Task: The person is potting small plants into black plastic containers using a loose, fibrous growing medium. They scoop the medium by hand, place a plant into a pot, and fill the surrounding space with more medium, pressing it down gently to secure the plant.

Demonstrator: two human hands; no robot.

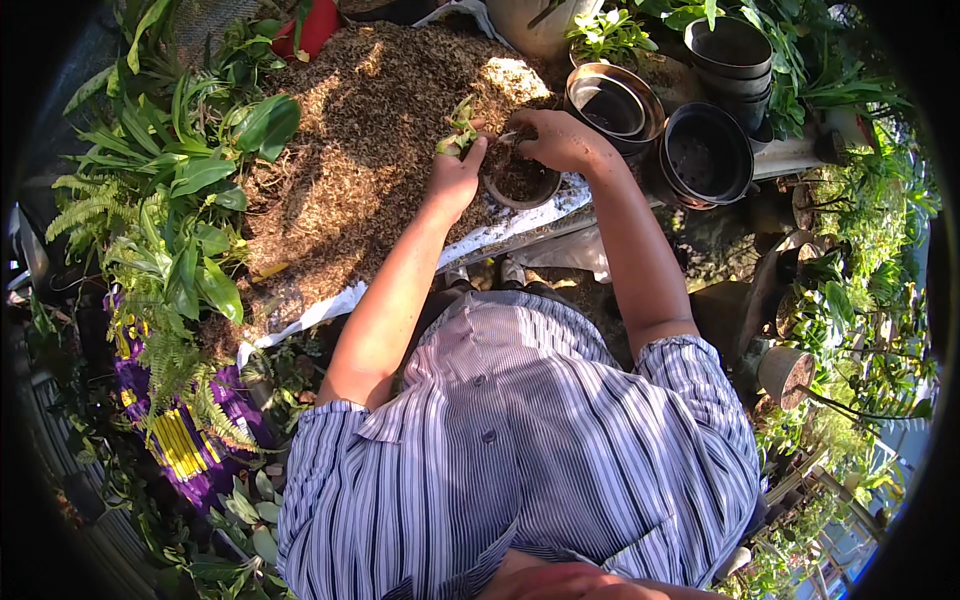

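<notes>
My left hand point(457, 176) is closed around the lower part of a small leafy plant point(459, 131), whose pale green leaves lean to the left. Just to its right stands a round plant pot point(523, 201) with dark potting mix inside. My right hand point(562, 140) reaches over the pot's upper rim with curled fingers, close to the base of the plant; its fingertips are partly hidden, so what they hold cannot be told. Bits of mix cling to the back of this hand. A wide heap of brown potting mix point(337, 150) lies under and beside the left hand.
Empty black pots point(707, 154) and a stack of dark pots point(729, 49) stand at the upper right. A white sheet point(330, 309) edges the heap. Leafy plants point(202, 172) crowd the left side, above purple and yellow bags point(180, 442). A red container point(319, 26) sits behind.
</notes>
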